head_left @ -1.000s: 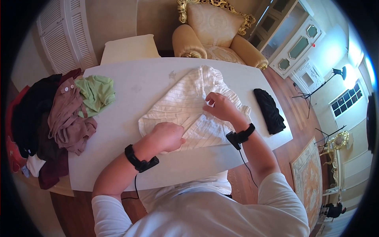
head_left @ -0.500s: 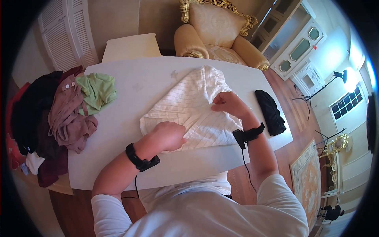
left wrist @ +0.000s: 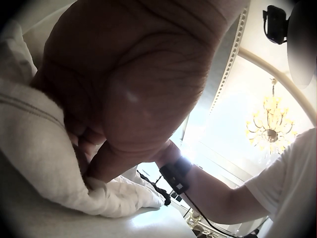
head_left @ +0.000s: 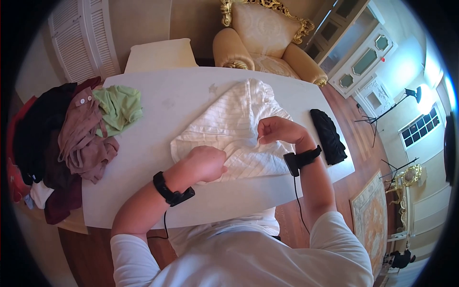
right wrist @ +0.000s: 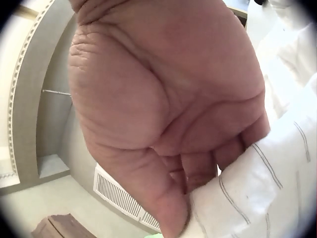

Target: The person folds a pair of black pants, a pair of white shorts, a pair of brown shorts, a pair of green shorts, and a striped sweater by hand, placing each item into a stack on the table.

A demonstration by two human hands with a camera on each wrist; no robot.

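Note:
A white garment with thin dark stripes (head_left: 215, 119) lies bunched on the white table (head_left: 158, 115). My left hand (head_left: 206, 163) pinches its near edge; in the left wrist view the fingers of that hand (left wrist: 133, 94) curl into the cloth (left wrist: 39, 144). Further right, my right hand (head_left: 279, 130) pinches a raised bit of the same garment. The right wrist view has the thumb and fingers of this hand (right wrist: 168, 99) closed on a striped fold (right wrist: 252, 183), the fingertips partly hidden behind it.
Piled clothes in brown (head_left: 79, 138), green (head_left: 119, 107), black and red lie at the table's left end. A folded black garment (head_left: 327, 136) lies near the right edge. Beyond the table stand a cream-topped stool (head_left: 160, 55) and a gold armchair (head_left: 263, 36).
My right hand has moved right and slightly nearer me, and now lifts a bit of cloth at a new spot. The left hand has stayed nearly still on the garment.

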